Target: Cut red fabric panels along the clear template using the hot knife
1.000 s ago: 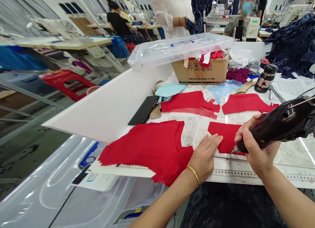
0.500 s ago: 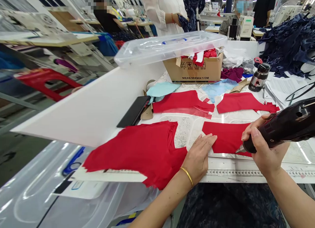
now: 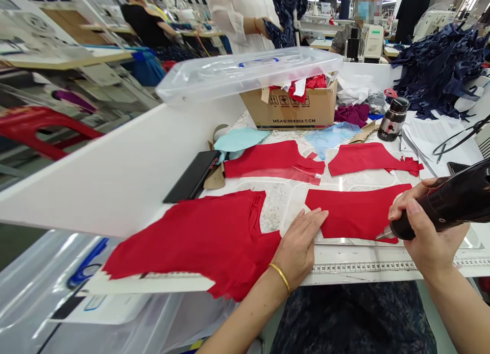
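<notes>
Right hand (image 3: pixel 431 236) grips black tool (image 3: pixel 455 201) pointing down-left, long axis slanted.

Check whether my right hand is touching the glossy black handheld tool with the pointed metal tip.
Touching. The head view shows your right hand wrapped around the front of the glossy black handheld tool.

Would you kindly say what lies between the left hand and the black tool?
The head view shows a red fabric panel between the left hand and the black tool.
</notes>
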`<state>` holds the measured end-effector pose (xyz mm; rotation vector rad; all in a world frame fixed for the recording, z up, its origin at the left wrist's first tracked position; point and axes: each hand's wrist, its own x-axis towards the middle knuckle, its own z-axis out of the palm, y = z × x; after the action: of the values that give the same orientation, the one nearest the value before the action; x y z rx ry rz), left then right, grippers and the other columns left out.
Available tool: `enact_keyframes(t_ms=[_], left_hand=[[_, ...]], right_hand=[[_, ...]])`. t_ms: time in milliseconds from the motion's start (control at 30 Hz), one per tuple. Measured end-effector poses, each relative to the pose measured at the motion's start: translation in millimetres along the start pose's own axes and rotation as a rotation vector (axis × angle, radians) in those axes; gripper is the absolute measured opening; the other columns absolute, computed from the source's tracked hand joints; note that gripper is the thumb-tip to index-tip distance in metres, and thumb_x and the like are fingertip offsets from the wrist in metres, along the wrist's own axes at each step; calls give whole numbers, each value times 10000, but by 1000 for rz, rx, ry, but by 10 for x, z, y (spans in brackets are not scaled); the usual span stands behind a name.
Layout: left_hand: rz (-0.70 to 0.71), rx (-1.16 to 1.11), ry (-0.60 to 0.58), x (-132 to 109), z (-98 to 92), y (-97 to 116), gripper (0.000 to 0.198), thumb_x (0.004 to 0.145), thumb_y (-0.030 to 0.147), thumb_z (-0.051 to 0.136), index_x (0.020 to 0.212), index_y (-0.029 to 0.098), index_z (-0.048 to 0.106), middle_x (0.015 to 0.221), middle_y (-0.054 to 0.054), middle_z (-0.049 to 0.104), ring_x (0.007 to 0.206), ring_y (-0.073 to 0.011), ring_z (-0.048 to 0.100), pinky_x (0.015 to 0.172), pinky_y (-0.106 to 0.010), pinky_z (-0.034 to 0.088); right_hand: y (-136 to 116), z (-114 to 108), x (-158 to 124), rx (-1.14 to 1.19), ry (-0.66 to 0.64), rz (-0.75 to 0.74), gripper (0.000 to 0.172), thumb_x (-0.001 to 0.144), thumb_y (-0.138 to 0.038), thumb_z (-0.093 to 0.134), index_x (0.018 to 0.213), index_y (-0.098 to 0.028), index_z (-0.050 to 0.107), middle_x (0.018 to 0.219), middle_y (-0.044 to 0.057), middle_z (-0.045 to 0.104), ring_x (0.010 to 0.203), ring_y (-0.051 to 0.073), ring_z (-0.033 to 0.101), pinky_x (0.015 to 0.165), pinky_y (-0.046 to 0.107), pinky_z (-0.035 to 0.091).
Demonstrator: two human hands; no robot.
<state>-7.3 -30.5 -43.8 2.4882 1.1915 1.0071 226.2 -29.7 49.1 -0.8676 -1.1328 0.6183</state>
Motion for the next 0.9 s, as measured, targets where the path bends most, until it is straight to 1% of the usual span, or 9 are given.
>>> enact_keyframes(t_ms=[133, 233, 300, 333, 433, 533, 633, 833, 900], left_hand=[[-1, 1, 1, -2, -2, -1, 686, 942, -2, 391, 1573, 263, 438, 1417, -70, 671, 1359, -237, 607, 1204, -506, 449], [4, 1, -8, 1, -7, 2, 696, 948, 3, 392, 1589, 273, 413, 1421, -66, 669, 1356, -234, 608, 1204, -498, 450], [13, 10, 1, 5, -16, 6, 709, 946, -2, 392, 1597, 277, 395, 1416, -63, 672, 1351, -228, 612, 1199, -483, 459], [19, 20, 12, 7, -24, 10, 716, 945, -6, 391, 1601, 280, 385, 1417, -62, 671, 1354, -226, 609, 1197, -477, 462], [37, 67, 28, 13, -62, 34, 740, 935, -18, 385, 1613, 277, 357, 1432, -64, 659, 1381, -234, 584, 1202, -484, 455], [57, 125, -11, 5, -109, 75, 750, 895, -37, 380, 1594, 233, 395, 1428, -87, 658, 1389, -250, 575, 1200, -498, 453], [73, 174, -53, -25, -136, 123, 739, 845, -51, 382, 1544, 177, 460, 1426, -120, 655, 1389, -261, 573, 1191, -506, 459], [58, 166, -104, -122, -99, 182, 783, 771, -36, 408, 1535, 131, 452, 1460, -154, 625, 1432, -271, 528, 1199, -524, 442], [53, 169, -114, -148, -75, 187, 783, 752, -36, 410, 1518, 118, 467, 1471, -158, 615, 1435, -275, 524, 1199, -521, 443]], right_hand=[[-2, -39, 0, 3, 12, -8, 327, 868, -340, 771, 1091, -257, 547, 651, -64, 638, 506, 159, 616, 510, 332, 529], [-2, -23, -17, -29, -3, -38, 222, 892, -313, 745, 994, -247, 559, 648, -55, 643, 496, 155, 618, 464, 307, 504], [-3, -24, -25, -46, -18, -48, 185, 906, -299, 728, 956, -242, 558, 644, -48, 643, 491, 152, 614, 449, 296, 486], [-6, -29, -25, -44, -17, -45, 190, 906, -301, 728, 972, -243, 560, 644, -47, 643, 491, 154, 613, 449, 298, 485], [-13, -48, 0, -12, 11, -22, 279, 886, -327, 751, 1071, -254, 556, 646, -51, 644, 500, 165, 612, 494, 335, 512], [9, -20, 64, 13, 26, -23, 310, 858, -332, 777, 1070, -259, 563, 640, -53, 640, 507, 159, 602, 532, 343, 521], [94, 116, 140, 40, 14, -27, 302, 848, -336, 778, 1048, -247, 569, 643, -58, 631, 502, 145, 593, 514, 318, 514], [367, 611, 240, 50, -35, -49, 232, 872, -284, 723, 994, -253, 528, 650, -77, 599, 506, 132, 592, 519, 303, 528], [469, 756, 268, 31, -83, -61, 222, 890, -304, 709, 973, -266, 507, 677, -71, 588, 541, 139, 604, 540, 316, 540]])
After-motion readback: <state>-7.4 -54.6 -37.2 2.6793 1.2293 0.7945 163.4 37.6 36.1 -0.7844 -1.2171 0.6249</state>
